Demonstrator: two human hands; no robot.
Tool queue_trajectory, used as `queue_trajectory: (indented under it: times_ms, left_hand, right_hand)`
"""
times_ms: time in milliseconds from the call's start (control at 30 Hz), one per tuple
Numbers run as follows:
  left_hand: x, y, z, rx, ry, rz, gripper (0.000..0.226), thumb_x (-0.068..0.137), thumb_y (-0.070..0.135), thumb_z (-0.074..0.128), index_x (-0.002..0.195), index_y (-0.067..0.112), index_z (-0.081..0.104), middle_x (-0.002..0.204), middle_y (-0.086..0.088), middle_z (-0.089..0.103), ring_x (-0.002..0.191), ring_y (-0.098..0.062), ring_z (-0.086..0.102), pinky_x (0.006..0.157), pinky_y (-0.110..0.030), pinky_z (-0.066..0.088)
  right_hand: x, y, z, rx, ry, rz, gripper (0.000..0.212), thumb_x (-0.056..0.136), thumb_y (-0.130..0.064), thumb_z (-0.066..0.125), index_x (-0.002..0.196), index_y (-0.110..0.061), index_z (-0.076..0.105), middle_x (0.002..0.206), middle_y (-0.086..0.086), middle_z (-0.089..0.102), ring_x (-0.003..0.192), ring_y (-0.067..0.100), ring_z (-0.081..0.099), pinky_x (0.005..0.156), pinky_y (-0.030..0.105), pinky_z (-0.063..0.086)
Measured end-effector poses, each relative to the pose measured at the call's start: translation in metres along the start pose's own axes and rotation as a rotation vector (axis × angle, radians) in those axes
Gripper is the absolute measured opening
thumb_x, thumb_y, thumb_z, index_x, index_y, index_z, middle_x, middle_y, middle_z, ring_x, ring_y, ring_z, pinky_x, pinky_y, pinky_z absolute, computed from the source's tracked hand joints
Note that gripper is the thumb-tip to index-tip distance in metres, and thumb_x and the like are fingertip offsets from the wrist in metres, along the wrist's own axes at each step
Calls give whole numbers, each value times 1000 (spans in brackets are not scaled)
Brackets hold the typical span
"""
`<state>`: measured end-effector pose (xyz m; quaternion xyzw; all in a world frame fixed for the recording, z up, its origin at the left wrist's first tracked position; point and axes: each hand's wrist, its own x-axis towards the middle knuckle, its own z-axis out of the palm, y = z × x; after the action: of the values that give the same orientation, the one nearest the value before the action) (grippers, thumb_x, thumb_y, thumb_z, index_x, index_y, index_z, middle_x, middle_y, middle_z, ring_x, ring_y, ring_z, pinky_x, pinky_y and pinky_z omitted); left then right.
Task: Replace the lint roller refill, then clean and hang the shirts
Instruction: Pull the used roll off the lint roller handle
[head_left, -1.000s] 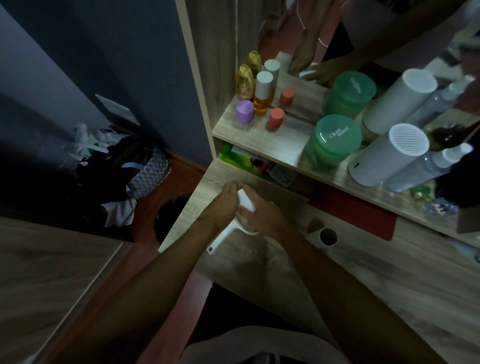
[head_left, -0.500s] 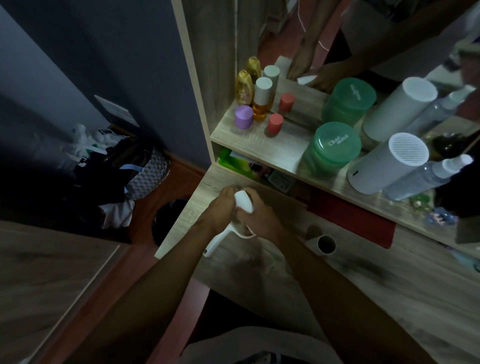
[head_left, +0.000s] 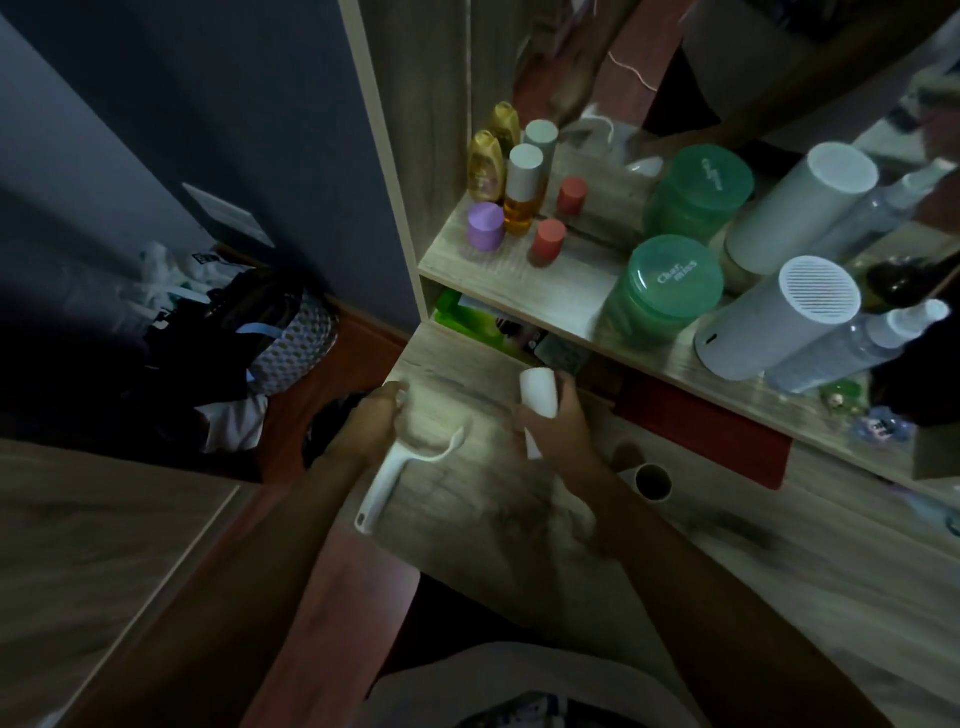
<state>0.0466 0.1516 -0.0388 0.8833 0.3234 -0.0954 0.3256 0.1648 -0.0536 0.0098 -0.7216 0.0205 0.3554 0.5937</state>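
Observation:
My left hand (head_left: 371, 426) grips the white lint roller handle (head_left: 384, 486) near its head, and the bare curved arm of the frame sticks out to the right. My right hand (head_left: 558, 431) holds a white refill roll (head_left: 539, 391) upright, a hand's width to the right of the handle. Both are above the wooden desk (head_left: 519, 519). An empty cardboard core (head_left: 652, 480) lies on the desk to the right of my right wrist.
A shelf (head_left: 519, 275) above the desk carries small bottles (head_left: 519, 192), a green jar (head_left: 670, 291), a white cylinder (head_left: 779, 317) and a spray bottle, with a mirror behind. To the left, on the floor, lies a pile of bags and clothes (head_left: 234, 353).
My hands, joined on the roller before, have moved apart. The left now has the bare handle and the right holds the white roll, off the frame.

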Motion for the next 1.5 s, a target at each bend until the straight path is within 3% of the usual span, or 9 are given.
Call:
queue_trajectory:
  times_ms: [167, 367, 667, 800, 933, 1067, 1200, 1333, 1500]
  left_hand:
    - [3, 12, 7, 50, -42, -6, 52, 90, -2, 50, 141, 0, 39, 137, -22, 48, 128, -31, 46, 105, -30, 34]
    - [-1, 34, 22, 89, 69, -12, 50, 90, -4, 43, 139, 7, 40, 131, -17, 49, 120, -30, 51, 97, -35, 41]
    - [-4, 37, 27, 252, 90, -52, 39, 96, 11, 43, 135, 12, 45, 134, -14, 40, 109, -31, 56, 89, -41, 47]
    - [-5, 58, 17, 51, 254, 175, 35, 97, 28, 38, 118, 13, 62, 117, -11, 60, 107, -30, 55, 90, -40, 47]
    - [-18, 104, -1, -545, -125, 120, 32, 100, 30, 44, 113, 11, 67, 106, -5, 67, 95, -16, 62, 80, -26, 48]
    - [-27, 124, -3, -682, -318, 36, 25, 97, 26, 49, 114, 16, 65, 105, 0, 62, 90, -9, 60, 74, -19, 48]
    - [-39, 133, 5, -991, -349, -141, 21, 98, 21, 49, 92, 12, 67, 82, -5, 66, 62, -7, 68, 56, -16, 53]
    - [-48, 134, 10, -1102, -344, -261, 28, 95, 29, 55, 93, 5, 69, 93, -18, 69, 78, -22, 68, 64, -24, 57]
    - [-55, 132, 13, -1273, -292, -380, 31, 96, 30, 54, 93, 1, 64, 92, -17, 67, 75, -22, 66, 58, -25, 59]
  right_hand:
    - [-3, 17, 13, -52, 15, 28, 68, 87, -6, 65, 144, -16, 30, 114, 13, 53, 77, 21, 58, 43, 25, 50]
    - [-6, 16, 14, 16, 2, 78, 67, 86, -7, 66, 142, -20, 31, 107, 15, 53, 68, 22, 58, 41, 29, 50]
    - [-19, 12, 7, -32, -45, 28, 60, 86, -6, 66, 137, -21, 37, 105, 3, 51, 74, 13, 56, 45, 21, 51]
    - [-24, 6, 4, -131, -107, -38, 51, 85, -13, 69, 130, -21, 46, 110, 0, 53, 86, 12, 59, 50, 18, 51]
    - [-24, 0, -2, -299, -214, -111, 46, 90, -19, 64, 134, -23, 49, 121, -7, 57, 102, 7, 57, 73, 7, 46]
    - [-34, -9, -7, -590, -150, -73, 66, 84, -35, 70, 141, -21, 40, 133, 2, 54, 114, 19, 55, 96, 34, 46]
    - [-52, -24, -18, -551, -32, -136, 47, 75, -36, 78, 112, -23, 52, 93, -12, 57, 93, 15, 60, 66, 25, 43]
    - [-57, -38, -23, -617, -75, -93, 33, 76, -35, 77, 98, -20, 56, 77, -8, 54, 70, 11, 57, 40, 16, 43]
    - [-60, -43, -27, -583, -122, -20, 29, 79, -34, 75, 97, -22, 57, 85, 3, 65, 68, 19, 66, 42, 25, 50]
